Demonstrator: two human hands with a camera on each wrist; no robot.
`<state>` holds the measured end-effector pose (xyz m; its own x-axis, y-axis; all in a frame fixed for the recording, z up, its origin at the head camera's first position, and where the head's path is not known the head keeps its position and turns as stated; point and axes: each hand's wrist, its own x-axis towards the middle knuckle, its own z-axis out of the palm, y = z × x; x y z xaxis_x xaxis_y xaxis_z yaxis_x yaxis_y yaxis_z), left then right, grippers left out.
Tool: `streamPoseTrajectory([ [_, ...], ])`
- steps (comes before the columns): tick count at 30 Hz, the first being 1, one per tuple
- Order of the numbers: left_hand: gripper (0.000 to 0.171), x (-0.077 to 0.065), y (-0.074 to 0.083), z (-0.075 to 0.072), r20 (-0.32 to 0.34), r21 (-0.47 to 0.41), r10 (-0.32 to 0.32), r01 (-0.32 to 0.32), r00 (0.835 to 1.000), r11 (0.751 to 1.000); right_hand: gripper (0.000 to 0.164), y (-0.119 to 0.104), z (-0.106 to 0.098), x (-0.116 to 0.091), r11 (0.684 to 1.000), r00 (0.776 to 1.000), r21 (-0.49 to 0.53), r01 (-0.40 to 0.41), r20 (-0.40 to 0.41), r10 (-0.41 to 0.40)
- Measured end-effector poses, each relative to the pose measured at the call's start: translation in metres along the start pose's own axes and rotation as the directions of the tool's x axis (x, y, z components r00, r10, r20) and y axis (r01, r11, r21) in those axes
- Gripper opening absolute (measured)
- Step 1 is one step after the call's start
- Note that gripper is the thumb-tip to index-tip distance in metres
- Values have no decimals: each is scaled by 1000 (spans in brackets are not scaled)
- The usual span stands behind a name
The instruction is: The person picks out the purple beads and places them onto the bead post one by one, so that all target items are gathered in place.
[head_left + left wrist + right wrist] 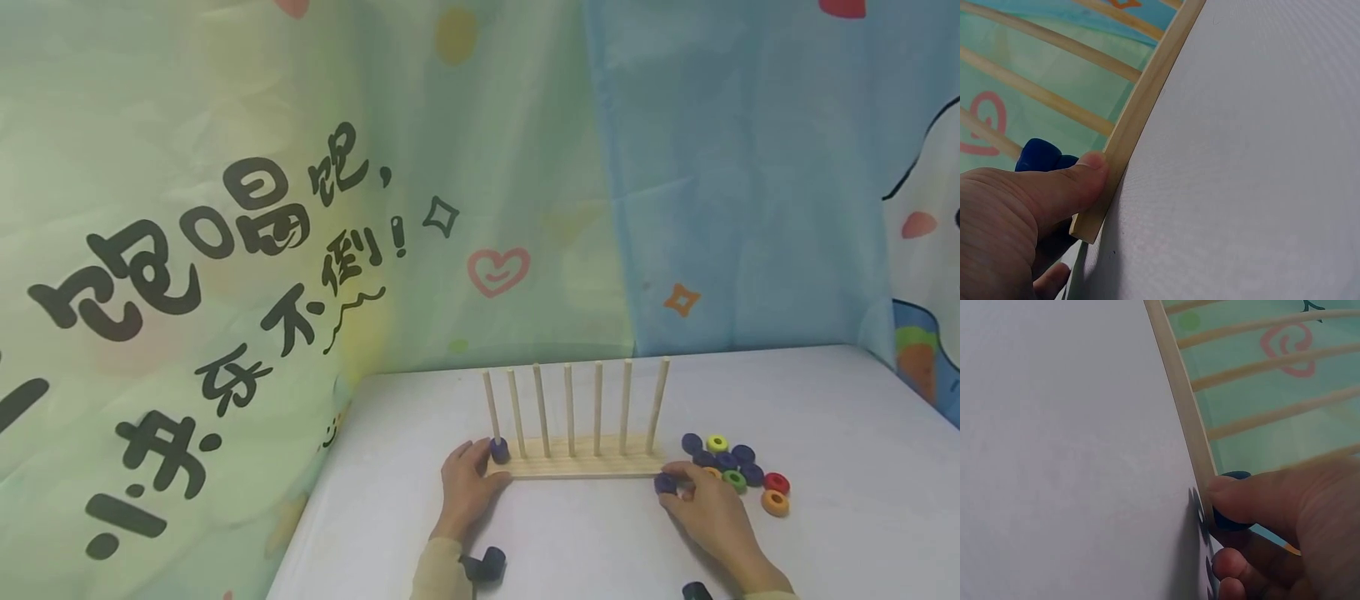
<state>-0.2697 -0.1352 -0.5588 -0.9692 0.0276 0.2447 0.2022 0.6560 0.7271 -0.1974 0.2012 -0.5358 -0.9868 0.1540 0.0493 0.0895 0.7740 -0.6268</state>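
Observation:
A wooden peg rack (577, 468) with several upright dowels stands on the table. Dark blue rings (499, 451) sit at the foot of its leftmost dowel. My left hand (467, 492) grips the rack's left end; in the left wrist view the thumb (1088, 172) lies on the base's front edge, beside the blue rings (1040, 156). At the rack's right end, my right hand (708, 512) pinches a dark blue ring (664, 483) between thumb and fingers. That ring (1235, 519) is partly hidden by the thumb in the right wrist view.
Right of the rack lie several loose rings: dark blue (743, 454), yellow (717, 443), green (734, 481), red (777, 482) and orange (776, 502). A printed curtain (495, 208) hangs behind the white table (585, 542).

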Motion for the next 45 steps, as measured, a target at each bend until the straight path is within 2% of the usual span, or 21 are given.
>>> streamPoseTrajectory([
  [7,55,1,1,0,1,4,2,-2,1000,1000,43,-5,9,-2,996,998,80,42,-46,-39],
  [19,56,1,0,1,6,3,-12,12,1000,1000,39,-21,31,-7,981,987,148,125,-123,-107],
  [26,57,1,0,1,6,8,0,0,1000,1000,37,-29,38,-10,982,989,166,94,-126,-73],
  [31,56,1,0,-1,-1,5,6,-6,1000,1000,38,-37,44,-10,972,989,222,82,-137,-52],
  [37,53,1,1,-2,-8,11,23,-23,1000,1000,40,-46,52,-11,964,990,251,90,-130,-59],
  [40,53,1,0,-2,-12,24,32,-32,999,999,41,-50,55,-12,960,992,265,90,-114,-62],
  [45,54,1,1,-1,-14,32,52,-51,999,998,38,-56,55,-13,949,998,313,41,-52,-26],
])
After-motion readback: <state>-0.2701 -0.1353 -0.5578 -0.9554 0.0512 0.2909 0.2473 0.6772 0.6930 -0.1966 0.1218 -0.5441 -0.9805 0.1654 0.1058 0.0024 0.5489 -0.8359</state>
